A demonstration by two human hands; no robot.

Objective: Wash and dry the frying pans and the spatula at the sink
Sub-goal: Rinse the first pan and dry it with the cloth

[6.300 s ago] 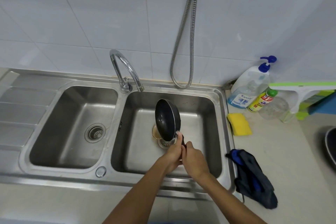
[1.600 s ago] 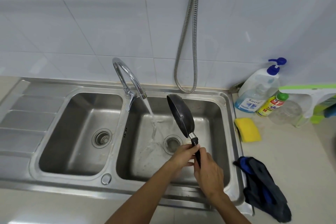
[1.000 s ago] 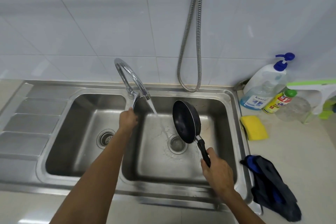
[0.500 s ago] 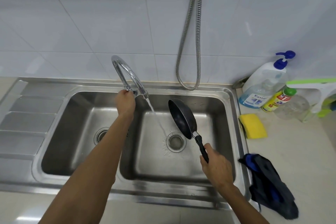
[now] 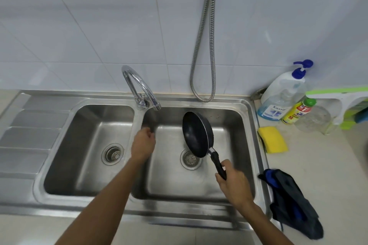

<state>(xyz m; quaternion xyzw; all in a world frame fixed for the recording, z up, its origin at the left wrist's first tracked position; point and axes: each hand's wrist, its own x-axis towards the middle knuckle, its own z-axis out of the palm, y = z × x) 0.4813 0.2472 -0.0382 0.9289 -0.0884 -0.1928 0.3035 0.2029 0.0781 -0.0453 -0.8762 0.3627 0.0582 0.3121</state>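
Right hand [image 5: 233, 183] grips frying pan [image 5: 196, 133] handle; pan tilts up just past it, over sink [image 5: 179, 210]. Left hand [image 5: 143, 143] loose, w/ nothing in it. Rinse seems done (no water from tap [image 5: 148, 93]). Next: grab cloth [image 5: 290, 201], right of that hand, & dry.

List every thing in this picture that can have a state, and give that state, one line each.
tap: off, no water running
frying pan: held tilted over the right basin
right hand: grips the pan handle
left hand: holds nothing, fingers loosely curled
pump bottle: upright, partly full
yellow sponge: lying flat on the counter
dark cloth: crumpled at the counter's edge
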